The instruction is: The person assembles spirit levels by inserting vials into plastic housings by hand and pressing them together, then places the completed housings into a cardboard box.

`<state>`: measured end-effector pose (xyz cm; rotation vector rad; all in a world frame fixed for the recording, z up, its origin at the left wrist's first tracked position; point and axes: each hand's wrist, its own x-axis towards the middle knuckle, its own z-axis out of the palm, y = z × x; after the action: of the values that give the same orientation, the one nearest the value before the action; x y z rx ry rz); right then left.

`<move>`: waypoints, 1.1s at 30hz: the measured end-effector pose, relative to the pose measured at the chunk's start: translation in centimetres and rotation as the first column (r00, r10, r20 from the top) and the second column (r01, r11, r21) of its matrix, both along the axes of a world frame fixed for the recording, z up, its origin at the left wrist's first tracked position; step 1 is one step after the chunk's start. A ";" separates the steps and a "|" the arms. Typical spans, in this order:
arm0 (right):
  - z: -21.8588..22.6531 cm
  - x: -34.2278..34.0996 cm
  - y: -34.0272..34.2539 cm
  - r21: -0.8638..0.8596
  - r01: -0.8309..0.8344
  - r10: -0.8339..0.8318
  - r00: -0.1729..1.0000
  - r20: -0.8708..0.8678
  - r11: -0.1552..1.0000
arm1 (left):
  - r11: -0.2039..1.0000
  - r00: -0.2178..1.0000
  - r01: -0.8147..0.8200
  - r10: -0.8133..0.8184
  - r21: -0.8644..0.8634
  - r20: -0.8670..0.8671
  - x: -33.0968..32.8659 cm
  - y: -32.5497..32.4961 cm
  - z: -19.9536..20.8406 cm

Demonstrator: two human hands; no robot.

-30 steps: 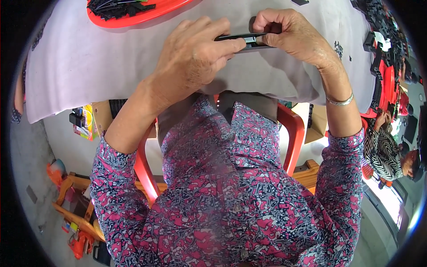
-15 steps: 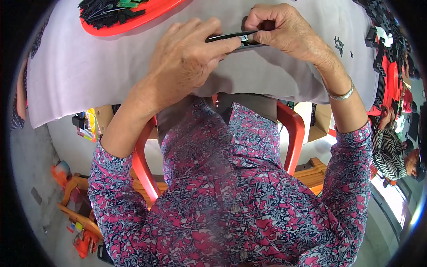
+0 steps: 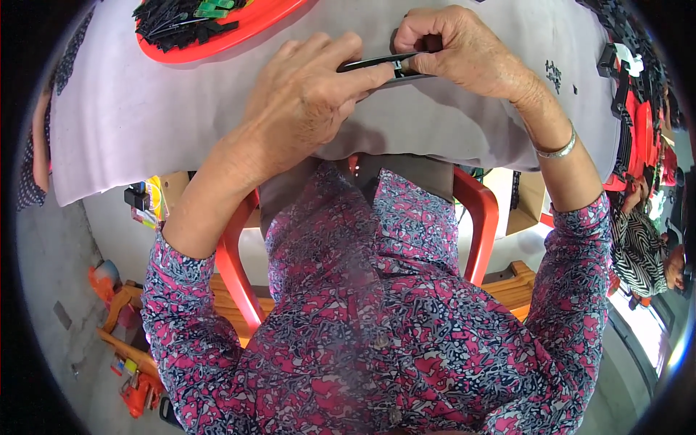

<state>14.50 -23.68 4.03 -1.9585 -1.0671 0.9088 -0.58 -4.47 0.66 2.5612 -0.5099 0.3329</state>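
- The case [image 3: 373, 61] is lying between the two hands, above the cloth [image 3: 181, 109]; its long axis is running left to right across the body, the right end tilting a little away from the person.
- The left hand [image 3: 308, 94] is closing round the left end, one digit reaching along the near side; the right hand [image 3: 467, 58] is gripping the right end, thumb forward, other fingers curling in.
- A pale insert [image 3: 397, 68] is sitting in the case, between the left fingertip and the right thumb; it is lying near both, and whether the thumb is touching it, I cannot tell.
- The tray [image 3: 239, 45] is standing beyond the left hand; small bits [image 3: 553, 75] are lying right of the right hand.
- No label or writing is showing legibly on the case; the packet [image 3: 150, 204] at lower left is carrying bright colours, too small for reading.
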 end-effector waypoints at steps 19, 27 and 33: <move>-0.9 -0.1 -0.5 0.007 -0.015 0.015 0.999 -0.036 1.000 | 0.999 1.000 -0.009 0.008 0.041 0.023 0.0 -0.1 0.2; -0.8 -0.6 -0.2 -0.011 0.023 -0.024 0.999 -0.028 1.000 | 1.000 0.996 -0.008 0.007 0.015 0.086 0.1 -0.1 -0.1; -0.6 -1.0 -0.1 0.003 0.070 -0.070 0.992 -0.101 0.998 | 1.000 0.996 -0.014 0.012 0.023 0.091 0.2 -0.2 0.2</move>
<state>13.55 -23.82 3.46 -1.9116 -0.9369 0.9542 -0.41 -4.67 0.87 2.5824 -0.5328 0.4519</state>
